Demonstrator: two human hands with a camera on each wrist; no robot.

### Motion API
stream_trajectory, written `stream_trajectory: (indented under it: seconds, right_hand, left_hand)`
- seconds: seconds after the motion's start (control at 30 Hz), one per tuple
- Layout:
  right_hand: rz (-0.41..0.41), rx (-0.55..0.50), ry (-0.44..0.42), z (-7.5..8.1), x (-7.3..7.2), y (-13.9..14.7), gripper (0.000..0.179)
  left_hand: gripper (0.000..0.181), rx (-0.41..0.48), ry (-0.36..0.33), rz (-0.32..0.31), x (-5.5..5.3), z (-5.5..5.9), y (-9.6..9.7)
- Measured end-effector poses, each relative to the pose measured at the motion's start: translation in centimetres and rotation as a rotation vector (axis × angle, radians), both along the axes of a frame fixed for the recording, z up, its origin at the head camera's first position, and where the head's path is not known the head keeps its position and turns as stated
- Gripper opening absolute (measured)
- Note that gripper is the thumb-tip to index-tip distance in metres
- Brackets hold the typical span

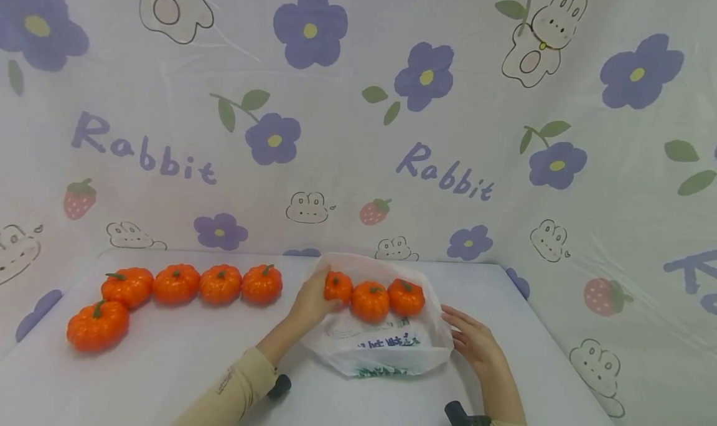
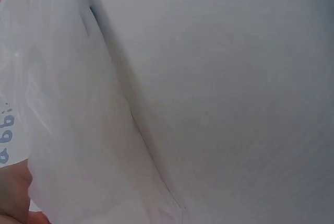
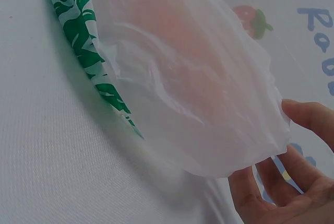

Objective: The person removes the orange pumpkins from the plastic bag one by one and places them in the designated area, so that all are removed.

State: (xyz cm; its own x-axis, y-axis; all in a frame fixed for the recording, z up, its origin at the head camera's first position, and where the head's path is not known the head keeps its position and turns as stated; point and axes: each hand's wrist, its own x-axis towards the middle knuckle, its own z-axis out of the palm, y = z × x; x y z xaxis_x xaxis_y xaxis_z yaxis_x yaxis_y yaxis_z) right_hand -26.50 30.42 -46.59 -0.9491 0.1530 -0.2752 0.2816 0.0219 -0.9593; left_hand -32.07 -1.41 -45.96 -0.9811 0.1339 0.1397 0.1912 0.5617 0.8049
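Observation:
A white plastic bag (image 1: 392, 359) with green and blue print lies with its mouth spread. Two small orange pumpkins (image 1: 370, 301) sit inside it. At the bag's left side my left hand (image 1: 312, 299) holds another pumpkin (image 1: 339, 287), thumb across its front. In the left wrist view, only part of that hand (image 2: 14, 191) shows beside the bag (image 2: 83, 109). My right hand (image 1: 476, 342) touches the bag's right edge with extended fingers. The right wrist view shows this hand (image 3: 287, 182) with thumb and fingertips against the plastic (image 3: 209, 104).
Several more pumpkins (image 1: 176, 284) stand in a row at the back left of the white table (image 1: 185, 357), with one pumpkin (image 1: 98, 326) in front of the row's left end. A patterned curtain (image 1: 347, 164) hangs behind the table and along its sides.

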Motion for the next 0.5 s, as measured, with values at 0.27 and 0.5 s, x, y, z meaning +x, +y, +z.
stream_trajectory:
  seconds: [0.27,0.5]
  right_hand:
    - [0.002,-0.016,0.009,-0.07,0.05,0.27,0.053]
    - [0.004,-0.027,0.016,-0.05,0.05,0.45,0.054]
  left_hand:
    - [0.084,0.033,-0.013,0.009,-0.24,0.03,0.18]
    - [0.085,0.052,-0.019,0.016,-0.56,0.03,0.3]
